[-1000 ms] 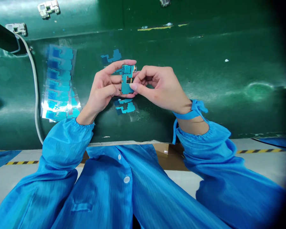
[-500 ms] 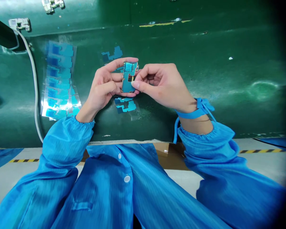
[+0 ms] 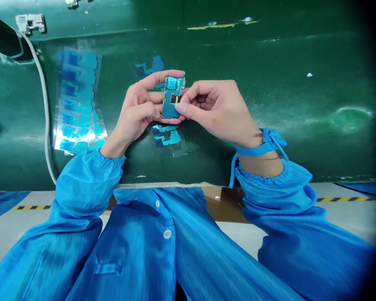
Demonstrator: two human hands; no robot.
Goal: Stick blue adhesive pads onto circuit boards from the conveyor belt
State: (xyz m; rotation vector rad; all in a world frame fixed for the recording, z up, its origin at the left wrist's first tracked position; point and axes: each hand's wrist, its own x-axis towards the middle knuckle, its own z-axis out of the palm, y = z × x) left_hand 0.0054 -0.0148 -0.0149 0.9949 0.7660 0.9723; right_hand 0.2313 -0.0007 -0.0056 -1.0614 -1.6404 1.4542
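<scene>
A small circuit board (image 3: 170, 109) with a cut-out in its middle is held above the bench. My left hand (image 3: 134, 109) cradles it, fingers behind and around its ends. My right hand (image 3: 213, 106) pinches the board's right edge near the cut-out between thumb and forefinger; whether anything else is in that pinch is hidden. Blue adhesive film pieces (image 3: 167, 137) on a clear backing lie on the bench just below the board. Another blue film piece (image 3: 155, 64) lies behind my left fingers, partly covered by them.
Sheets of blue film cut-outs (image 3: 78, 100) lie on the green bench (image 3: 301, 54) at left. Beside them runs a grey cable (image 3: 44, 96). A metal fixture (image 3: 30, 23) sits at the back left. A blue wrist strap (image 3: 258, 148) with a coiled cord circles my right wrist.
The view has shifted slightly. Both hands keep the same hold on the circuit board, which appears a little higher and further right.
</scene>
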